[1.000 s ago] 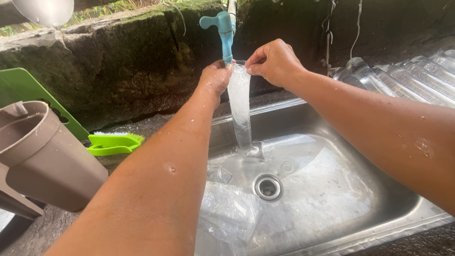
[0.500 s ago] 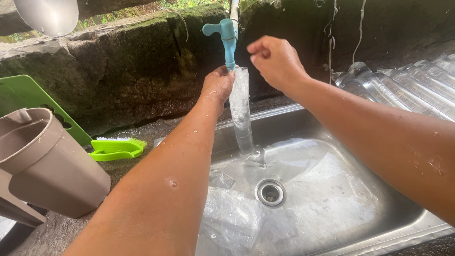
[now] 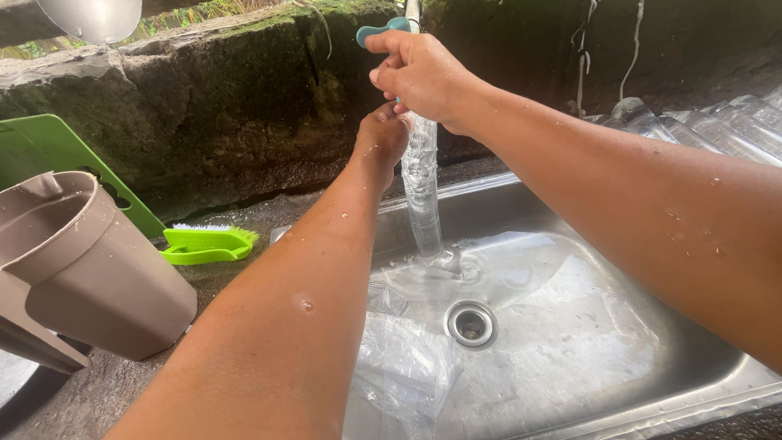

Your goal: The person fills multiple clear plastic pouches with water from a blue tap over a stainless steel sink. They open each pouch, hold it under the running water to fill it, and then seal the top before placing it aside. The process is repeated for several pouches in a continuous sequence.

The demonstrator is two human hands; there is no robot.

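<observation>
I note the steel sink (image 3: 619,383) lying below both hands, wet throughout, with its drain (image 3: 471,323) directly beneath the running water. Crumpled clear plastic sheets (image 3: 407,367) lie in the basin, below and nearer me than either grip. To the left of the left forearm, on the stone desk (image 3: 244,216), stand a brown plastic jug (image 3: 90,269), a green board (image 3: 49,151) and a green scrub brush (image 3: 208,243).

The clear plastic bag (image 3: 422,191) hangs straight down from the hands, water streaming through or over it; which, I cannot tell. My right hand (image 3: 423,73) is curled closed at the blue tap (image 3: 383,31), pinching the bag's top edge as far as I can see. My left hand (image 3: 381,134) sits just below it against the bag's upper part; its fingers are hidden, so I cannot tell its grip.

Judgement: the bag is light, limp, thin and slippery when wet. Hold it at the bunched top edge.
</observation>
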